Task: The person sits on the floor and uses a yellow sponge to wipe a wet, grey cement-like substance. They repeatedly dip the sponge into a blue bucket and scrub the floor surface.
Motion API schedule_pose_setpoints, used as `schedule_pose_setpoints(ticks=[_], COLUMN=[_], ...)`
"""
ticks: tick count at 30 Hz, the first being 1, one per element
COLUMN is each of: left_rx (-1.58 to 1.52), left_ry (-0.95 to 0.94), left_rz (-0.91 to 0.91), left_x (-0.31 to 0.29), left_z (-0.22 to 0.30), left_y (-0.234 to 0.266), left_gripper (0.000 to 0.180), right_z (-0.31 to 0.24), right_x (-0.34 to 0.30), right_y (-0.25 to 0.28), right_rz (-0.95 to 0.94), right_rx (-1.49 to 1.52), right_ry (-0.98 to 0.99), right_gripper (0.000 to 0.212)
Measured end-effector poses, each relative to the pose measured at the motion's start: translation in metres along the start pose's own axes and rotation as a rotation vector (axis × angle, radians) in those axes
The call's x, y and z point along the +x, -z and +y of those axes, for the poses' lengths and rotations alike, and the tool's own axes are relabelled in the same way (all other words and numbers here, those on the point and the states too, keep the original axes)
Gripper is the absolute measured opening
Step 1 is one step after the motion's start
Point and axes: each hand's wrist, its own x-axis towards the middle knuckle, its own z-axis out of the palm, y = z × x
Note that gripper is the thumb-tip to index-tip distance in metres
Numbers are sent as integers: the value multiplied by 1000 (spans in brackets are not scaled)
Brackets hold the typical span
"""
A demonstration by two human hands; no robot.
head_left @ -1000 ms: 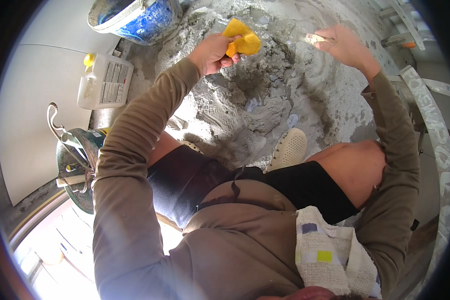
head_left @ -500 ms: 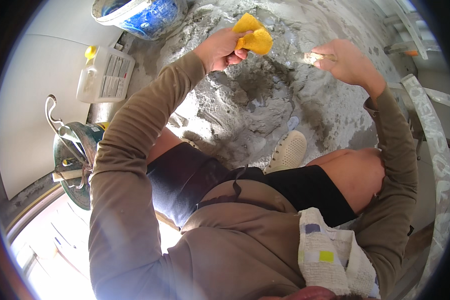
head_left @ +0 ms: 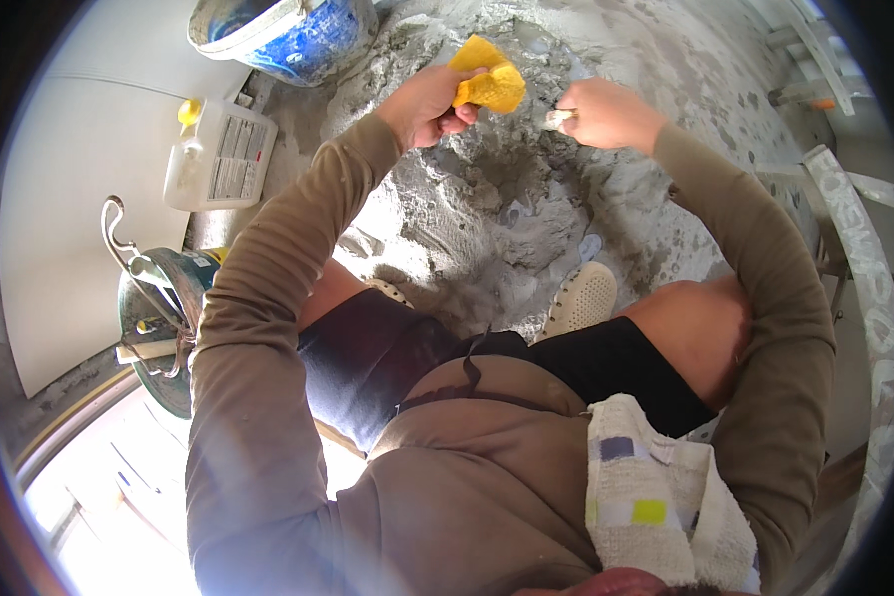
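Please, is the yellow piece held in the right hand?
No, the left hand grips the yellow piece, while the right hand holds a small whitish object.

yellow cloth [head_left: 493, 89], grey mortar [head_left: 422, 214], blue bucket [head_left: 310, 45], brown sleeves [head_left: 273, 308], lime-patched white towel [head_left: 621, 482]

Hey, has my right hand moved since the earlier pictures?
Yes, to the left: judged against the blue bucket, your right hand is now nearer to it than in both earlier pictures.
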Motion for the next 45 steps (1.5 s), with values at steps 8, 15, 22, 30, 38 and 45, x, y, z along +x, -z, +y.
schedule_pose_setpoints(ticks=[8,15,22,30,38,45], left_rx=[-83,99,68,20,79,110], left_ry=[-37,-177,-190,-132,-151,-208], left_rz=[89,107,87,93,107,93], left_x=[-7,-28,-41,-38,-48,-60], left_z=[4,12,10,17,24,20], left_y=[14,19,27,30,37,45], left_gripper=[25,36,37,35,30,36], right_z=[-52,-25,6,2,-67,-55], right_x=[-33,-75,-73,-1,-17,-40], right_y=[-52,-9,-9,-59,-46,-17], right_rz=[244,485,60,-149,-156,132], right_rx=[-357,79,239,780,45,90], right_ry=[354,199,-105,-407,-171,-32], right_gripper=[7,25,32,18,27,26])
